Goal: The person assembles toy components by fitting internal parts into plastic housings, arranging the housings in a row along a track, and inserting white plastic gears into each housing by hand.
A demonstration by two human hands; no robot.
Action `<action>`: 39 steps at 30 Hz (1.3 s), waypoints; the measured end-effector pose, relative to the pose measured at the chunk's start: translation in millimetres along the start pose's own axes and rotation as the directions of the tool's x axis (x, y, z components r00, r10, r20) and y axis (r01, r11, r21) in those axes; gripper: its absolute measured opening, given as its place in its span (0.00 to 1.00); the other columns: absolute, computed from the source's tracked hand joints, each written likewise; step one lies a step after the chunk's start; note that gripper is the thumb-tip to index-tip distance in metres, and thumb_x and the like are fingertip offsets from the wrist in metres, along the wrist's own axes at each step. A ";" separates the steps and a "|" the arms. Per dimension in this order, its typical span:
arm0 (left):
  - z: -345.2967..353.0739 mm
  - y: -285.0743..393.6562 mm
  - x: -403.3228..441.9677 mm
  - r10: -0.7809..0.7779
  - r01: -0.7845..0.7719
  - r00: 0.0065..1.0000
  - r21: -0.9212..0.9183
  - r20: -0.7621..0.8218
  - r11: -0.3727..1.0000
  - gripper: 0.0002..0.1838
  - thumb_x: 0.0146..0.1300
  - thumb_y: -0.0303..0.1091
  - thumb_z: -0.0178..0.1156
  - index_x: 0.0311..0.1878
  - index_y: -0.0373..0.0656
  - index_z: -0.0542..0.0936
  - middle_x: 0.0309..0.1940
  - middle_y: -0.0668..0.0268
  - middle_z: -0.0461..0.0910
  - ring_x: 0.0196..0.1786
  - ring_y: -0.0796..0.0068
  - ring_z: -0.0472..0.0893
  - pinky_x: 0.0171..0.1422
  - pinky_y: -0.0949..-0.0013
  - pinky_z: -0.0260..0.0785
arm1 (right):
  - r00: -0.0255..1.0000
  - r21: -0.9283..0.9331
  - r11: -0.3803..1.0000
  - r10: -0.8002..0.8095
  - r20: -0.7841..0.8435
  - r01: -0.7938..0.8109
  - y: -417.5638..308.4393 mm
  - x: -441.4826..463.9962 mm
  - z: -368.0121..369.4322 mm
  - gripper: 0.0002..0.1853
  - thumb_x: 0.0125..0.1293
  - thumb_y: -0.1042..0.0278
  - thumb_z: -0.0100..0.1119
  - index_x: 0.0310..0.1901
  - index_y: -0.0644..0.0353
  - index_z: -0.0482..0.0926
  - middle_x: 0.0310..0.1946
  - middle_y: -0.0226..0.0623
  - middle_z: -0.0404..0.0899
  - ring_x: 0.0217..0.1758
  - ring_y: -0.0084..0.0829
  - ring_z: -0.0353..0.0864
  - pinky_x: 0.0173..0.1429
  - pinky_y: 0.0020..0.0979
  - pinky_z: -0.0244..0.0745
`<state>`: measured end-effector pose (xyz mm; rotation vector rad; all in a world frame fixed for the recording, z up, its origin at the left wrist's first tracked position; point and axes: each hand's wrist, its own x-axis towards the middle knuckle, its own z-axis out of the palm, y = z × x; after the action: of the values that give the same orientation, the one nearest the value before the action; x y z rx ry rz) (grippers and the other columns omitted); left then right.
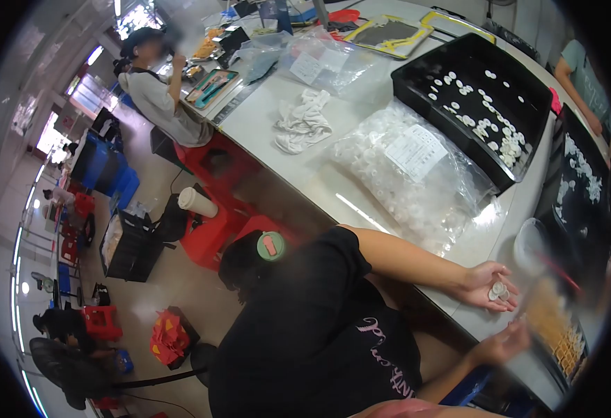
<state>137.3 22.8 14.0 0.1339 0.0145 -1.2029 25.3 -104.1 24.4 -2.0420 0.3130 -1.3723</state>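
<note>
Palm up at the right, my left hand [485, 284] is cupped around several small white discs [498, 291]. Just below it, my right hand [506, 341] is blurred, its fingers curled together near the left fingertips; whatever they may hold is too small to make out. Beside both hands lies a dark tray with yellowish pieces [557, 327], partly smeared. A translucent round tub [530, 245] stands above my left hand. Further up, a large black tray [417, 87] holds loose white rings and discs.
A clear bag of white parts [396, 174] with a paper label lies on the white table [263, 111], near a crumpled white cloth [305, 122]. Another black tray [552, 167] is at the right. A seated person [155, 97] and another person [587, 76] are nearby.
</note>
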 end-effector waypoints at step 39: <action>44.1 9.3 -22.6 -0.032 0.034 0.998 0.054 -0.046 0.998 0.32 0.73 0.43 0.40 0.69 0.26 0.56 0.68 0.38 0.59 0.73 0.48 0.60 0.78 0.57 0.55 | 0.979 -0.238 0.969 -0.012 0.203 0.062 116.1 159.7 -44.6 0.07 0.60 0.78 0.63 0.41 0.65 0.85 0.40 0.40 0.86 0.40 0.28 0.86 0.45 0.26 0.82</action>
<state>135.2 42.2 60.5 0.2097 0.0234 -1.2337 71.1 -293.3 79.7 -2.3785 0.3711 -1.1841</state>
